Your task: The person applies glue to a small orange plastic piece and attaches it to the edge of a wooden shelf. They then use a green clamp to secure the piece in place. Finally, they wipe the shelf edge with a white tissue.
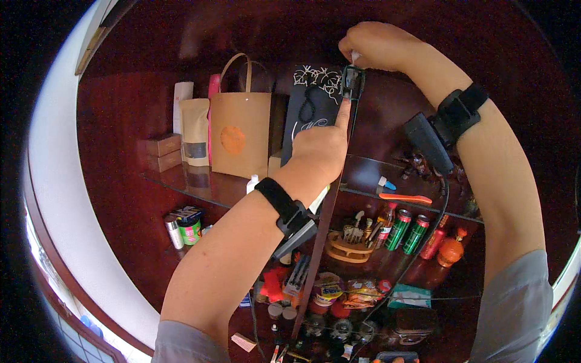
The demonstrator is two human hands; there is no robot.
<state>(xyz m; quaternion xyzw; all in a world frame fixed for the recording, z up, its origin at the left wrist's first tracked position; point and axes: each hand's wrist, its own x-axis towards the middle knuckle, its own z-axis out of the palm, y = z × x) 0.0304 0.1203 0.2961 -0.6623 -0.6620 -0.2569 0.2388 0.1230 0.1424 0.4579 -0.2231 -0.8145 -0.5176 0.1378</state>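
My left hand [324, 148] reaches up with the index finger stretched out and the other fingers bent. That fingertip touches the lower end of a small black-framed piece [353, 83] at the upper end of the cabinet's upright divider [325, 227]. Just above it, my right hand [381, 45] is closed, pinching a small white piece that looks like tissue [355, 56]; its fingertips are partly hidden. Behind my left hand stands a black gift bag [310, 100] with a pale leaf pattern and a cord handle.
A brown paper bag [242, 136], a kraft pouch [195, 130] and small brown boxes [164, 152] stand left on a glass shelf [206, 189]. Lower right are green cans [407, 232], an orange bottle [451, 249], a wooden utensil stand [349, 247] and an orange stick-like tool [405, 198]. Cables hang from both wristbands.
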